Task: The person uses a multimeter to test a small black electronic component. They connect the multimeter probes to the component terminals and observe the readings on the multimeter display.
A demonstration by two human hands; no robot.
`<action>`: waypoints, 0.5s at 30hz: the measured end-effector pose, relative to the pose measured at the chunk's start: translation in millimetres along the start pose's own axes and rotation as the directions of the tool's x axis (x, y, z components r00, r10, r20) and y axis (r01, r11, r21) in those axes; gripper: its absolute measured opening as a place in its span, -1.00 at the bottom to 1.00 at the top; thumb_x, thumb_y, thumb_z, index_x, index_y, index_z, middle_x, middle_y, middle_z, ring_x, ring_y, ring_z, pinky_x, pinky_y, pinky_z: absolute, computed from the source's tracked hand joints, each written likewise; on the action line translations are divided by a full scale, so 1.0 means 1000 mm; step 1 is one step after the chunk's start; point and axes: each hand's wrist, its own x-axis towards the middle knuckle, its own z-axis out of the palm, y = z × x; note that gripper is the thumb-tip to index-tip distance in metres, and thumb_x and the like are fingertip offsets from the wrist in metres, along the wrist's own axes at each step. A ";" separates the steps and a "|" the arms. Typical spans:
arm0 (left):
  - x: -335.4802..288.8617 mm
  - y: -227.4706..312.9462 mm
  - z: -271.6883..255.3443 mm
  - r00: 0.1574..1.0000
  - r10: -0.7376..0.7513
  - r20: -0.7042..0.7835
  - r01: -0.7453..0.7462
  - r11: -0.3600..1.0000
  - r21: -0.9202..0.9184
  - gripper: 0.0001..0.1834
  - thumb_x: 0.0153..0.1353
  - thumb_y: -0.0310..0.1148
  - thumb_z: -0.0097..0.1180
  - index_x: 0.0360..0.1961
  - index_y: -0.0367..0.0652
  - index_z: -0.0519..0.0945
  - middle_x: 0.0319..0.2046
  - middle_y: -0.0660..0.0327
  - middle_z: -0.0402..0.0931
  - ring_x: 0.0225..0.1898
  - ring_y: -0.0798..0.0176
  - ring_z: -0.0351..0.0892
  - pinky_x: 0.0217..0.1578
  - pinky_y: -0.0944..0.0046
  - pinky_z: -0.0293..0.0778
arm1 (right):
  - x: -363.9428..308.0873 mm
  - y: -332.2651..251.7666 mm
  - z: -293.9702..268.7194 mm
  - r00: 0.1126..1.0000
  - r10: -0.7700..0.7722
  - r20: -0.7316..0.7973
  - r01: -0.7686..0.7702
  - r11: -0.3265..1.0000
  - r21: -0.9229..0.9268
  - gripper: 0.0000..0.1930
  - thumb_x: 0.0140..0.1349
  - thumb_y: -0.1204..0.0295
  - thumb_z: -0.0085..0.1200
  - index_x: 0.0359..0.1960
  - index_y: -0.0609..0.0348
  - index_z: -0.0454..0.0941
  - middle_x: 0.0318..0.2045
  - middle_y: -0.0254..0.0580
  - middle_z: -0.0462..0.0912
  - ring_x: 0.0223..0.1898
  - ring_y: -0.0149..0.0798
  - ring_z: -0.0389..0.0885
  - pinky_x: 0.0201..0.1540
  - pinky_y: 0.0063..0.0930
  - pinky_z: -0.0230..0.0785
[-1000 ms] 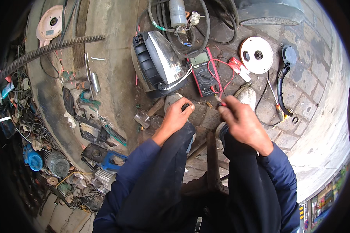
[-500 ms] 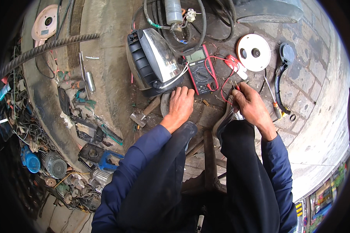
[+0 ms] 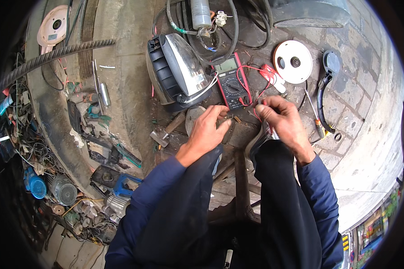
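My right hand [image 3: 285, 121] pinches the multimeter's test probes, with a red one showing at the fingertips; how many it holds is partly hidden. My left hand [image 3: 205, 132] hovers opposite, near my knee, its thumb apart from loosely bent fingers and nothing visible in it. Between and beyond the hands lies a red-and-black multimeter [image 3: 232, 85] with a red lead plugged in. To its left a shiny metal appliance body [image 3: 184, 60] with a ribbed black side rests on the ground, a white wire [image 3: 205, 92] running from it toward the meter.
A hammer [image 3: 168, 130] lies by my left hand. On the right are a white round base [image 3: 293, 62], a black curved handle [image 3: 326, 85] and a screwdriver [image 3: 318, 121]. A cylinder with cables [image 3: 200, 15] stands at the back. Scrap motors and wires [image 3: 65, 188] crowd the left.
My left hand has lifted off the ground beside the appliance body and drawn back, its thumb spreading out. My right hand has shifted left and slightly nearer with the probes.
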 end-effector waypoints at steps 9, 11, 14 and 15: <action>-0.009 0.018 -0.010 0.885 -0.214 0.413 0.464 0.349 -0.814 -0.62 0.56 -0.32 0.08 0.30 -0.23 0.49 0.02 0.17 0.65 -0.07 0.29 0.71 -0.04 0.23 0.65 | 0.000 0.017 0.055 0.991 -0.060 0.122 0.063 0.998 -0.024 -0.77 0.45 0.33 0.25 -0.17 0.31 0.68 -0.44 -0.34 0.63 -0.49 -0.54 0.48 -0.46 -0.49 0.36; -0.012 0.017 -0.011 0.862 -0.242 0.445 0.500 0.271 -0.823 -0.60 0.57 -0.31 0.05 0.33 -0.22 0.47 0.02 0.17 0.65 -0.07 0.28 0.71 -0.03 0.23 0.64 | 0.000 0.022 0.056 0.990 -0.047 0.132 0.059 0.994 -0.092 -0.76 0.45 0.33 0.24 -0.14 0.32 0.69 -0.41 -0.29 0.66 -0.42 -0.48 0.54 -0.36 -0.44 0.42; -0.014 0.016 -0.007 0.862 -0.272 0.429 0.495 0.261 -0.829 -0.61 0.58 -0.31 0.04 0.33 -0.20 0.48 0.01 0.20 0.66 -0.08 0.29 0.71 -0.06 0.27 0.63 | 0.000 0.028 0.058 0.993 0.018 0.118 -0.002 0.991 -0.134 -0.74 0.42 0.32 0.25 -0.10 0.34 0.70 -0.35 -0.12 0.68 -0.33 -0.27 0.62 -0.26 -0.33 0.48; -0.014 0.015 -0.004 0.863 -0.294 0.411 0.490 0.288 -0.823 -0.62 0.57 -0.32 0.04 0.32 -0.19 0.49 0.00 0.22 0.66 -0.09 0.31 0.71 -0.08 0.29 0.63 | -0.002 0.029 0.060 0.994 0.016 0.105 -0.001 0.990 -0.142 -0.72 0.40 0.32 0.26 -0.08 0.34 0.70 -0.32 0.00 0.69 -0.28 -0.09 0.67 -0.20 -0.24 0.51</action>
